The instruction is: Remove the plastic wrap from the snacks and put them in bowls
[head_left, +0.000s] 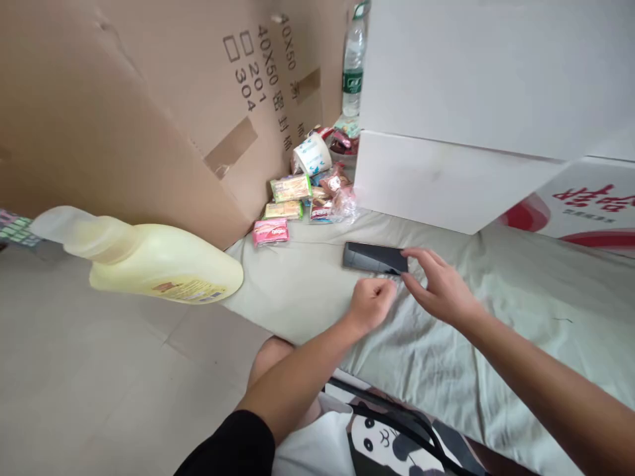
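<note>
on pale cloth (297,284), phone (373,258) at right hand (440,289), left hand (371,305) curled

Against the pale grey-green of the cloth (297,291), the phone (370,256) near its middle was black, the packet (270,231) toward its far left corner pink, the bottle (169,264) by its left edge pale yellow, and the panda print (380,441) below its near edge black and white.

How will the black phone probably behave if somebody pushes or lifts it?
The phone is probably stiff: its edges run straight on the creased cloth. Its reflecting screen suggests a smooth, perhaps slippery face. Being flat and thin, it would likely slide rather than roll.
</note>
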Motion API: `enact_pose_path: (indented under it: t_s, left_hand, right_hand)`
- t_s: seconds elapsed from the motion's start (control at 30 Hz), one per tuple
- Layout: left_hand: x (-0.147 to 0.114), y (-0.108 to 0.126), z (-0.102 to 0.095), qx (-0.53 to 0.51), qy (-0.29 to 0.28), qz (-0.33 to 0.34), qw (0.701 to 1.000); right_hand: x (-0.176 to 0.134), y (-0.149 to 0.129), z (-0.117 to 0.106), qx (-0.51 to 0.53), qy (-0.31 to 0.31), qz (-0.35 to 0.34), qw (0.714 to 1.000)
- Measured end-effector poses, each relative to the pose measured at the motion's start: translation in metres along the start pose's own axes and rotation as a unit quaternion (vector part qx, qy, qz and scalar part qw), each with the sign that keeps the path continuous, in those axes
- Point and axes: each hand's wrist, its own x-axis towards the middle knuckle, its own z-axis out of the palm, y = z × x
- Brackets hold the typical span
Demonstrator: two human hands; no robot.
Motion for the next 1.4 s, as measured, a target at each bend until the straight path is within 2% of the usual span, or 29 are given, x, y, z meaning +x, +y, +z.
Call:
enact_pose_path:
  t_s: [0.1,0.17,0.23,0.3,0.33,0.4,0.47,0.53,0.6,0.63,0.67,0.7,0.77,0.87,0.9,0.97,1.03,1.1,1.2,1.27,1.4]
  left_hand:
    - [0.003,-0.003,-0.02,0.024,-0.069,0.034,0.997]
    - [0.007,-0.001,-0.034,0.04,-0.059,0.022,0.997]
    - [0.009,0.001,-0.048,0.036,-0.039,-0.004,0.999]
    - [0.011,0.001,-0.058,0.008,-0.047,-0.017,0.999]
    - [0.011,0.001,-0.062,-0.008,-0.054,-0.016,0.998]
    - [0.015,0.001,-0.07,-0.035,-0.043,-0.015,0.998]
    - [0.02,0.002,-0.079,-0.064,0.009,-0.023,0.998]
    - [0.026,0.004,-0.092,-0.123,0.101,-0.036,0.987]
    - [0.032,0.006,-0.109,-0.218,0.226,-0.051,0.948]
    - [0.035,0.008,-0.117,-0.276,0.283,-0.058,0.917]
    - [0.037,0.01,-0.124,-0.339,0.31,-0.063,0.886]
    - [0.04,0.012,-0.131,-0.395,0.306,-0.06,0.864]
    - [0.043,0.015,-0.138,-0.471,0.245,-0.04,0.846]
    - [0.043,0.018,-0.136,-0.509,0.189,-0.038,0.839]
    - [0.042,0.019,-0.133,-0.516,0.188,-0.05,0.834]
    - [0.039,0.02,-0.128,-0.536,0.19,-0.08,0.819]
    - [0.035,0.022,-0.125,-0.561,0.192,-0.1,0.799]
    - [0.032,0.023,-0.125,-0.573,0.194,-0.099,0.79]
    - [0.029,0.024,-0.129,-0.563,0.183,-0.087,0.801]
    - [0.028,0.023,-0.133,-0.57,0.166,-0.088,0.8]
    - [0.028,0.02,-0.141,-0.607,0.138,-0.133,0.772]
  right_hand:
    - [0.09,-0.054,0.032,0.046,-0.036,-0.056,0.997]
    - [0.156,-0.081,0.053,0.082,-0.042,-0.067,0.993]
    - [0.223,-0.096,0.073,0.066,0.0,-0.018,0.998]
    - [0.283,-0.099,0.091,0.015,0.052,0.049,0.997]
    - [0.307,-0.098,0.098,0.0,0.056,0.09,0.994]
    - [0.338,-0.094,0.11,-0.014,0.002,0.148,0.989]
    - [0.342,-0.093,0.115,-0.028,-0.024,0.113,0.993]
    - [0.318,-0.098,0.111,-0.062,0.014,0.029,0.998]
    - [0.275,-0.105,0.099,-0.071,0.022,-0.02,0.997]
    - [0.25,-0.108,0.091,-0.076,-0.01,-0.081,0.994]
    - [0.224,-0.112,0.082,-0.076,-0.041,-0.144,0.986]
    - [0.201,-0.114,0.073,-0.058,-0.082,-0.195,0.976]
    - [0.163,-0.119,0.056,0.007,-0.165,-0.272,0.948]
    - [0.139,-0.126,0.034,0.057,-0.249,-0.319,0.913]
    - [0.14,-0.127,0.028,0.083,-0.252,-0.317,0.91]
    - [0.154,-0.128,0.022,0.13,-0.206,-0.277,0.929]
    - [0.18,-0.124,0.027,0.096,-0.097,-0.178,0.974]
    - [0.217,-0.114,0.044,0.023,-0.018,-0.072,0.997]
    - [0.277,-0.091,0.081,-0.08,0.011,0.044,0.996]
    - [0.312,-0.077,0.105,-0.147,0.002,0.099,0.984]
    - [0.36,-0.056,0.136,-0.218,0.005,0.113,0.969]
